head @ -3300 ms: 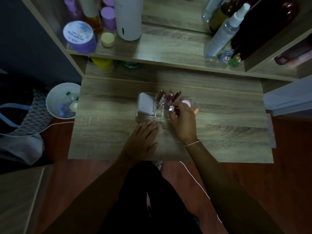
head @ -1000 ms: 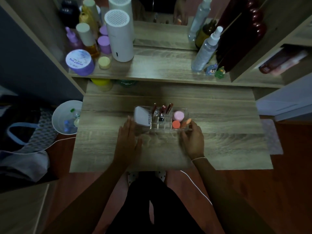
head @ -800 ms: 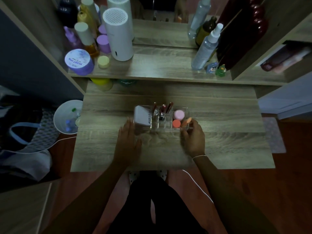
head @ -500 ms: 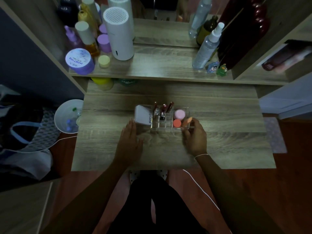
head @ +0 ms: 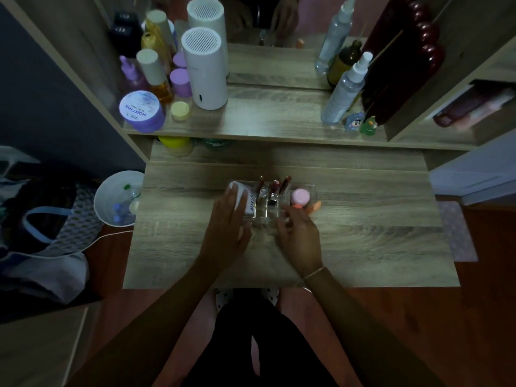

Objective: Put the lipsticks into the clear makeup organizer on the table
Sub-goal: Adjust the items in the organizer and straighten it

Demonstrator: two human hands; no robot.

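Note:
The clear makeup organizer (head: 313, 191) stands in the middle of the wooden table (head: 363, 241). Several lipsticks (head: 275, 188) stand upright in its middle slots, with a white box (head: 250, 201) at its left end and a pink round item (head: 300, 195) at its right. My left hand (head: 230, 230) lies against the organizer's left end, fingers spread over the white box. My right hand (head: 298, 236) sits at the organizer's front edge with fingers loosely curled; its fingertips touch the front wall. Neither hand holds a lipstick.
An orange item (head: 315, 205) lies by the organizer's right end. The shelf behind carries a white cylinder (head: 205, 71), a purple jar (head: 141, 110), bottles and a spray bottle (head: 344, 89). A white bin (head: 118, 198) stands left of the table.
Both hands have moved up to the organizer: the left hand now covers its left end and the right hand has shifted left to its front. Earlier the right hand set a lipstick in.

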